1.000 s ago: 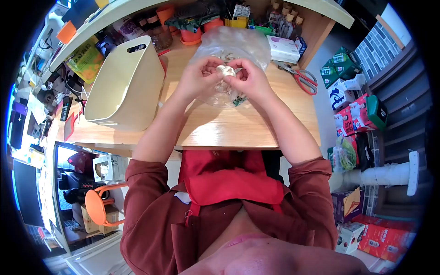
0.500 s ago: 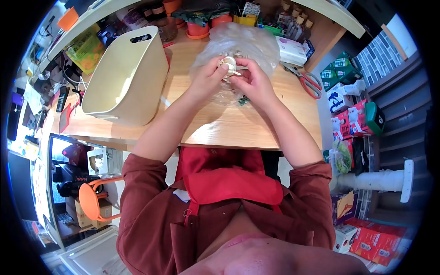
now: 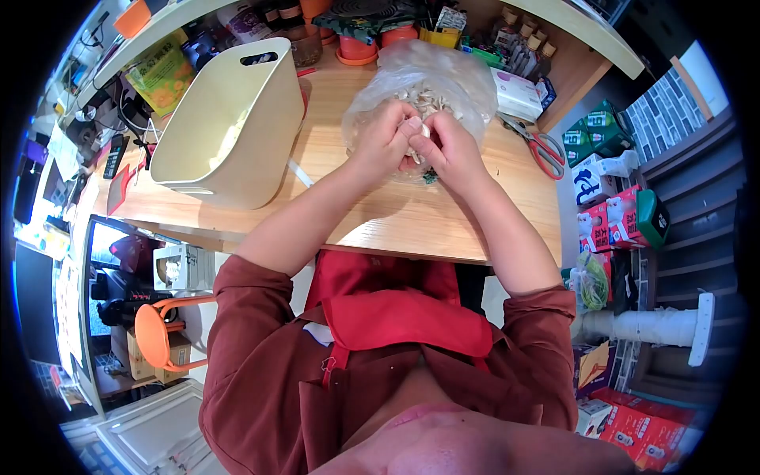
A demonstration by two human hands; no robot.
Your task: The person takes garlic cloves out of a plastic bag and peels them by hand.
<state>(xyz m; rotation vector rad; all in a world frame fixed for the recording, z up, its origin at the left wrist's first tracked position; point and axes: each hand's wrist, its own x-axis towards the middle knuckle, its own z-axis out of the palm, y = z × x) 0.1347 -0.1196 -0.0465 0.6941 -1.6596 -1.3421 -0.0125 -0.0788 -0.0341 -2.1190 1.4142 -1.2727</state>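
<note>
My left hand (image 3: 385,141) and my right hand (image 3: 450,148) meet over a clear plastic bag (image 3: 463,75) on the wooden table. Between their fingertips is a small whitish piece (image 3: 423,133), which looks like a garlic bulb and is mostly hidden by the fingers. The fingers of both hands are closed around it. Many pale bits, like peel or cloves, lie in the open bag (image 3: 368,87) just beyond the hands. A bit of green shows at the bag's near edge, under my right hand.
A tall cream bin (image 3: 229,127) stands on the table (image 3: 380,214) at the left. Scissors with red handles (image 3: 546,153) lie at the right, beside a white box (image 3: 516,95). Orange pots (image 3: 358,49) and corked bottles (image 3: 526,43) line the back.
The hands have come closer together and now cover most of the whitish piece. The view has shifted, so the bag and its pale contents show more beyond the hands.
</note>
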